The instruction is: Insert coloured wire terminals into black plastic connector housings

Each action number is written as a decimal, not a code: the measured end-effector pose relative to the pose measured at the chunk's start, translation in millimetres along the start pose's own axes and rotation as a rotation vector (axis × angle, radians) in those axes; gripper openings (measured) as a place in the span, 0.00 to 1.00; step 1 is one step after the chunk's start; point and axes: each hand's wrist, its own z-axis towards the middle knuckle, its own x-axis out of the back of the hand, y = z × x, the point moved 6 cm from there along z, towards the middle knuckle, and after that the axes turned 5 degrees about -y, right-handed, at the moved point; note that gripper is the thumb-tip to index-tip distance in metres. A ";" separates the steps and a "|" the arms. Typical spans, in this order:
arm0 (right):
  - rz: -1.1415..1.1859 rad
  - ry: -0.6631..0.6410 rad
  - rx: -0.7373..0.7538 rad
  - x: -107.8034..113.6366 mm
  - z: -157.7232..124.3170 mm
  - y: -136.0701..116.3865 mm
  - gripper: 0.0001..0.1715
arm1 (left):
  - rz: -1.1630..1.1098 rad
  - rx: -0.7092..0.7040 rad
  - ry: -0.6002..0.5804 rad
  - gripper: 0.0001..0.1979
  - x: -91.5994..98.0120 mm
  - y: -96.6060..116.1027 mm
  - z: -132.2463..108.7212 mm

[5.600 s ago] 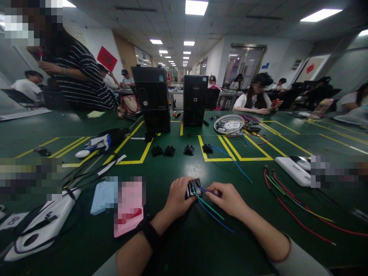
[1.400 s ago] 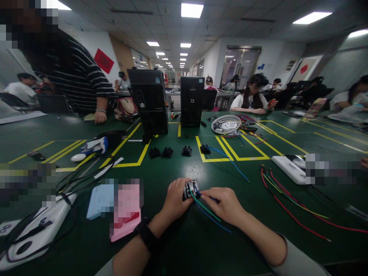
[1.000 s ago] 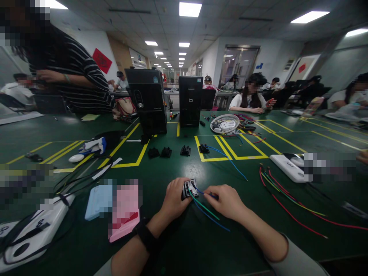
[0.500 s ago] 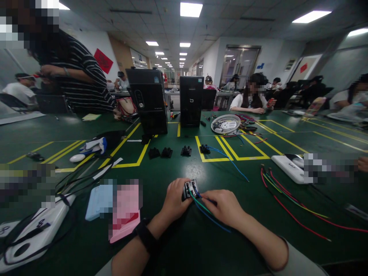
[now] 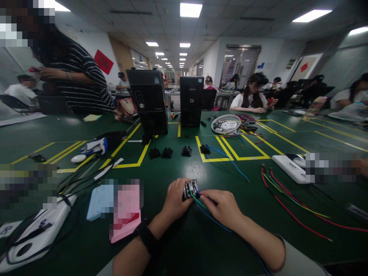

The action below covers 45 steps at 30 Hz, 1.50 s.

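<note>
Here's the left hand (image 5: 176,201), fingers curled shut around a small black connector block (image 5: 190,189), holding it just above the green counter (image 5: 172,170), right in front of the person. The right hand (image 5: 224,209) sits beside it, thumb and forefinger pinched tight on a blue wire (image 5: 216,222) right where it meets the block. A green wire (image 5: 202,204) runs alongside.

The block's open, pale-lined face tilts up and toward the right hand. Both wires leave that face and trail toward the lower right, so their long axis runs from the block back toward the person's right forearm.

By the look of it, the block is light, rigid plastic, best gripped by its side walls as it is now. The wires seem thin and floppy, so they look best pinched close to the tip.

Farther back, three spare blocks (image 5: 167,152) lie in a row. Loose coloured wires (image 5: 287,199) spread out on the right, well apart from the hands.
</note>
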 end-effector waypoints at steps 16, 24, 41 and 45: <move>-0.170 -0.006 -0.201 18.0 2.1 10.8 0.14 | -0.002 0.013 -0.016 0.20 1.4 1.9 0.3; -0.062 -0.088 0.092 4.1 0.8 -2.2 0.15 | -0.001 0.000 -0.006 0.19 0.8 0.6 0.5; -0.099 0.017 0.013 14.3 2.8 2.5 0.16 | -0.001 0.012 -0.002 0.20 1.7 2.2 -0.2; -0.090 -0.045 0.107 8.2 1.8 -1.3 0.17 | 0.009 -0.001 -0.003 0.19 1.9 2.9 -0.1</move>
